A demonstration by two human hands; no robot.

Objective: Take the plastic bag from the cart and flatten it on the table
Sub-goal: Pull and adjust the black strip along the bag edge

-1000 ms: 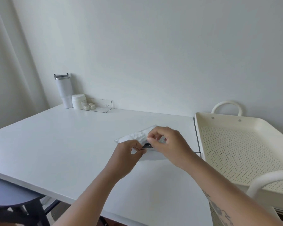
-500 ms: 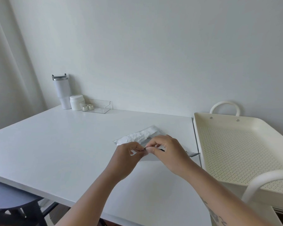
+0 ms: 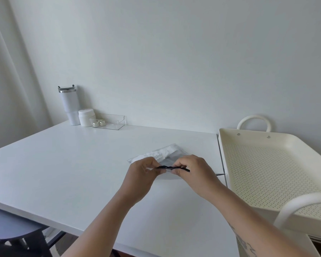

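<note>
A crumpled clear plastic bag (image 3: 160,153) with a dark zip strip along its near edge lies on the white table (image 3: 72,164), right of centre. My left hand (image 3: 141,175) pinches the left end of that dark strip. My right hand (image 3: 195,171) pinches the strip's right part, and the strip is stretched between both hands just above the table. The bag's near half is hidden behind my fingers. The cream perforated cart tray (image 3: 267,164) stands right of the table, with nothing in it.
At the table's far left corner stand a white tumbler (image 3: 69,106), a white jar (image 3: 86,117) and a clear acrylic tray (image 3: 107,121) holding small round items. A dark stool (image 3: 9,225) sits under the near left edge. A cart handle (image 3: 304,203) arches at the lower right.
My hands have drawn apart along the bag's near edge, and the dark strip now shows stretched between them. The bag's far part lies in the same spot.
</note>
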